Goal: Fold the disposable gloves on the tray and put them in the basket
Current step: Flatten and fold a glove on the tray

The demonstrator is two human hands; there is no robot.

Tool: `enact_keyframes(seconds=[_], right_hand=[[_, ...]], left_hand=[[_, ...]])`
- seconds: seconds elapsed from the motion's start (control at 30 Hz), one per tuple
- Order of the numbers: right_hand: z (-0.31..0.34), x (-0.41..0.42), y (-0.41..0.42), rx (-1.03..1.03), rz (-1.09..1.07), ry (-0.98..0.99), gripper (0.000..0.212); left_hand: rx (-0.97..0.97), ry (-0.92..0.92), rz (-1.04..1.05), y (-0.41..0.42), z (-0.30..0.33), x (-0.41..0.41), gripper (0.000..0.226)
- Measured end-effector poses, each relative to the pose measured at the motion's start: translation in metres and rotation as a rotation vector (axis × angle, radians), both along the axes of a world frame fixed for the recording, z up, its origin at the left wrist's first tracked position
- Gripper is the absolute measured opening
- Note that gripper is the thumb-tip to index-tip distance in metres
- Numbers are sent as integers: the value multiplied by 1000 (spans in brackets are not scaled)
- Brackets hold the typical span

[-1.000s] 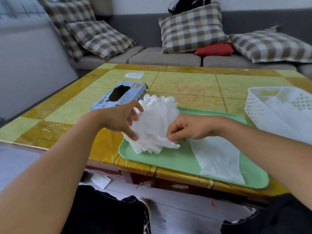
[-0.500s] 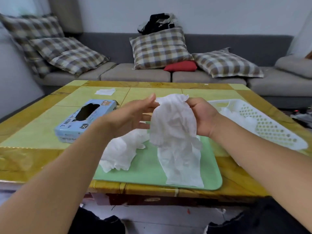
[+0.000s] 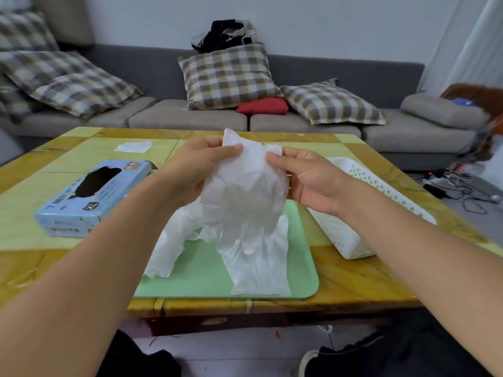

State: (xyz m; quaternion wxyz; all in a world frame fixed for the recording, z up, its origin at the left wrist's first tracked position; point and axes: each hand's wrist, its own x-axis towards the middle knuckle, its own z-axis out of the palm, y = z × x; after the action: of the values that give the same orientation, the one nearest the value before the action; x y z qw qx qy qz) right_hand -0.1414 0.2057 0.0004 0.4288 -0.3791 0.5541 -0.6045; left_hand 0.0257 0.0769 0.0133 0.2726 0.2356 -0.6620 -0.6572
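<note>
Left hand (image 3: pixel 196 170) and right hand (image 3: pixel 307 178) both pinching the top edge of a white glove (image 3: pixel 245 191), held up above the green tray (image 3: pixel 206 270), with the white basket (image 3: pixel 351 238) just right of the tray.

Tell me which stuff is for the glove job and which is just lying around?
For the job: the held glove, pinched by left hand and right hand; glove pile; tray; basket.

Lying about: glove box, paper scrap, cushions, sofa.
</note>
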Motion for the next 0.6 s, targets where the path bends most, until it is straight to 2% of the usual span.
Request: enact_keyframes(seconds=[0.17,0.27,0.37,0.43,0.53,0.6], right_hand=[[-5,-1,-6,62,44,-78,44],[-12,-6,-17,129,13,-111,32],[-26,-9,-28,230,-93,-40,28],[-28,-11,-33,158,-190,23,25],[-8,-22,-33,-168,-327,238,20],[11,-23,-23,-324,-315,359,17]], left_hand=[[65,-48,-2,-7,-8,-3,23],[80,-200,42,-16,-19,-11,23],[63,-355,104,-20,-31,-19,19],[22,-261,157,-19,-30,-27,12],[-154,84,209,-17,-12,-34,11],[-263,227,157,-14,3,-31,12]])
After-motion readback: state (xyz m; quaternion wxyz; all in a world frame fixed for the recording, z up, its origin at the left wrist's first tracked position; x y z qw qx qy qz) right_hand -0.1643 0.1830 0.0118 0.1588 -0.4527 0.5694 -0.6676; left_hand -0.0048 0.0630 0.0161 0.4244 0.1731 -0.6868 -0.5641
